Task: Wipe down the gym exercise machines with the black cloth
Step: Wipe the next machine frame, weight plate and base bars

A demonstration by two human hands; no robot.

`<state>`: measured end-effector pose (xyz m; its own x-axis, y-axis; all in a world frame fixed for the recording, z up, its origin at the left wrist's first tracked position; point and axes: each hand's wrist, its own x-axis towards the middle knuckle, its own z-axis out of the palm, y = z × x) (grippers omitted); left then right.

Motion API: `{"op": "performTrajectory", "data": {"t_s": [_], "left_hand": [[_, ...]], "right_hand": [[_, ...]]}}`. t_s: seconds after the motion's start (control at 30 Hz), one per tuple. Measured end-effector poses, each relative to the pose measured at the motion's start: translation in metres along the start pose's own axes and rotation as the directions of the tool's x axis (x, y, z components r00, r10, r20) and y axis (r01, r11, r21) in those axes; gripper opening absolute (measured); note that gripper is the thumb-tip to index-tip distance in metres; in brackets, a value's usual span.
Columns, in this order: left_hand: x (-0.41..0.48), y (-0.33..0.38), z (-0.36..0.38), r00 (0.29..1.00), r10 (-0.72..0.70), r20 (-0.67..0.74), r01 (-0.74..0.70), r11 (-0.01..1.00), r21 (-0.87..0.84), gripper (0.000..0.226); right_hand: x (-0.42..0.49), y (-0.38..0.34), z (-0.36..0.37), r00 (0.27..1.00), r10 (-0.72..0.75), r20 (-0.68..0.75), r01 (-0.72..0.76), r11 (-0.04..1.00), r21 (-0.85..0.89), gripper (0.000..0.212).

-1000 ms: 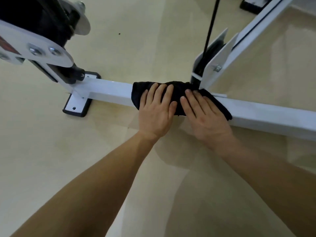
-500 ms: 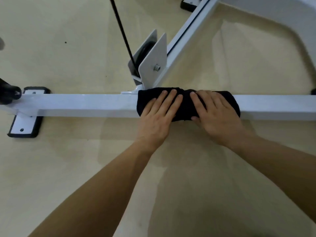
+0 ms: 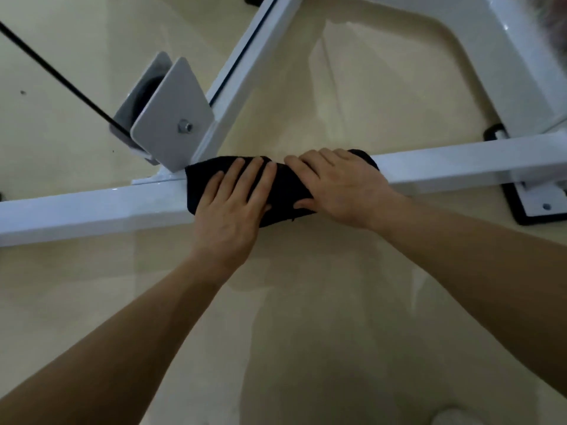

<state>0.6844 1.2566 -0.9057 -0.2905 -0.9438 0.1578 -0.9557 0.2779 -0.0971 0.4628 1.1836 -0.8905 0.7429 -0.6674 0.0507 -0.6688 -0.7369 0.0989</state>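
Observation:
A black cloth [image 3: 285,191] lies draped over the white floor bar [image 3: 92,207] of a gym machine, just right of the bracket where a diagonal beam joins. My left hand [image 3: 233,207] presses flat on the cloth's left half, fingers straight and spread. My right hand [image 3: 340,185] lies on the right half, its fingers bent over the cloth toward the far side of the bar. Most of the cloth's right end is hidden under that hand.
A grey pulley bracket [image 3: 171,115] with a bolt and a black cable [image 3: 55,75] stands left of the cloth. A white diagonal beam [image 3: 245,72] runs up behind it. A black-edged foot plate [image 3: 537,200] sits at the bar's right. Beige glossy floor [image 3: 276,332] lies in front.
Both hands have slid the cloth to the right along the bar, past the pulley bracket. The view has shifted right, and the right foot plate has come into sight.

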Motion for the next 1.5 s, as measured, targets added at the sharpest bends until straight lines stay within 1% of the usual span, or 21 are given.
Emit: {"op": "performTrajectory", "data": {"t_s": [0.13, 0.23, 0.3, 0.37, 0.43, 0.5, 0.63, 0.73, 0.83, 0.93, 1.07, 1.23, 1.33, 1.5], "left_hand": [[0.043, 0.051, -0.006, 0.991, 0.131, 0.012, -0.130, 0.991, -0.024, 0.060], [0.080, 0.079, -0.009, 0.968, 0.241, 0.066, -0.238, 0.970, -0.052, 0.072], [0.094, 0.086, -0.009, 0.955, 0.284, 0.090, -0.276, 0.957, -0.090, 0.079], [0.093, 0.082, -0.007, 0.949, 0.307, 0.067, -0.301, 0.950, -0.085, 0.079], [0.082, 0.069, -0.005, 0.948, 0.317, 0.031, -0.314, 0.947, -0.066, 0.075], [0.067, 0.049, -0.006, 0.950, 0.313, 0.016, -0.312, 0.949, -0.042, 0.071], [0.029, -0.001, -0.003, 0.956, 0.293, -0.012, -0.293, 0.956, -0.018, 0.061], [0.006, -0.037, 0.001, 0.960, 0.276, -0.052, -0.274, 0.961, 0.032, 0.057], [-0.001, -0.052, -0.001, 0.964, 0.262, -0.052, -0.259, 0.964, 0.055, 0.058], [0.000, -0.049, -0.001, 0.972, 0.232, -0.039, -0.229, 0.971, 0.064, 0.060], [0.011, -0.029, -0.004, 0.984, 0.178, 0.015, -0.178, 0.983, 0.040, 0.065], [0.043, 0.021, -0.013, 0.978, 0.176, 0.112, -0.176, 0.984, -0.012, 0.069], [0.067, 0.053, -0.016, 0.967, 0.209, 0.144, -0.205, 0.978, -0.039, 0.070], [0.104, 0.108, -0.016, 0.943, 0.309, 0.127, -0.298, 0.949, -0.100, 0.069]], "right_hand": [[-0.048, 0.053, -0.004, 0.992, 0.085, 0.088, -0.087, 0.996, 0.018, 0.074], [-0.078, 0.084, -0.009, 0.969, 0.185, 0.164, -0.190, 0.982, 0.013, 0.076], [-0.086, 0.092, -0.010, 0.957, 0.228, 0.182, -0.230, 0.973, -0.006, 0.078], [-0.084, 0.087, -0.009, 0.951, 0.244, 0.189, -0.242, 0.970, -0.033, 0.077], [-0.075, 0.074, -0.007, 0.949, 0.253, 0.188, -0.246, 0.967, -0.062, 0.077], [-0.060, 0.055, -0.006, 0.957, 0.231, 0.174, -0.223, 0.973, -0.063, 0.076], [-0.021, 0.008, -0.005, 0.983, 0.161, 0.085, -0.159, 0.987, -0.033, 0.075], [0.013, -0.030, -0.002, 0.994, 0.108, 0.029, -0.108, 0.994, -0.013, 0.077], [0.031, -0.050, 0.000, 0.996, 0.083, 0.013, -0.083, 0.996, -0.018, 0.079], [0.032, -0.046, 0.002, 0.997, 0.069, -0.030, -0.069, 0.997, -0.018, 0.077], [0.019, -0.025, 0.003, 0.998, 0.032, -0.046, -0.032, 0.999, -0.004, 0.074], [-0.030, 0.032, 0.005, 0.997, 0.061, -0.049, -0.062, 0.998, -0.012, 0.073], [-0.058, 0.063, 0.003, 0.994, 0.106, 0.028, -0.106, 0.994, -0.008, 0.074], [-0.104, 0.111, -0.005, 0.968, 0.207, 0.140, -0.213, 0.976, 0.032, 0.072]]}}
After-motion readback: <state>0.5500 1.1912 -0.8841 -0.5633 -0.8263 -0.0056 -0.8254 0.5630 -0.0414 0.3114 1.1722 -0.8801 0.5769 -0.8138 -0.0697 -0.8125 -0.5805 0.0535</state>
